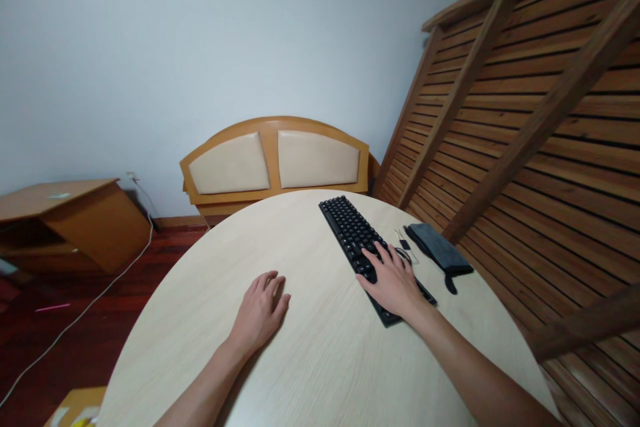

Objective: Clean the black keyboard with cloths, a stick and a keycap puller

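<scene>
A black keyboard (350,223) lies at a slant on the right half of the round table (310,360). Across its near part rests my right hand (393,280), fingers spread over the keys and the thumb by the left edge; the palm hides some keys. My left hand (260,310) lies on the tabletop, well left of the keyboard. Its fingers are loosely bent and apart, with nothing in them. Just right of the keyboard is a black binder clip (405,244). Beyond that sits a dark grey pouch (440,247) with a black strap.
Behind the table stands a headboard (273,160) with two cream panels. Slatted wooden boards (540,147) lean close along the right. A low wooden cabinet (100,227) is at the left, and a white cable (107,300) runs over the dark red floor.
</scene>
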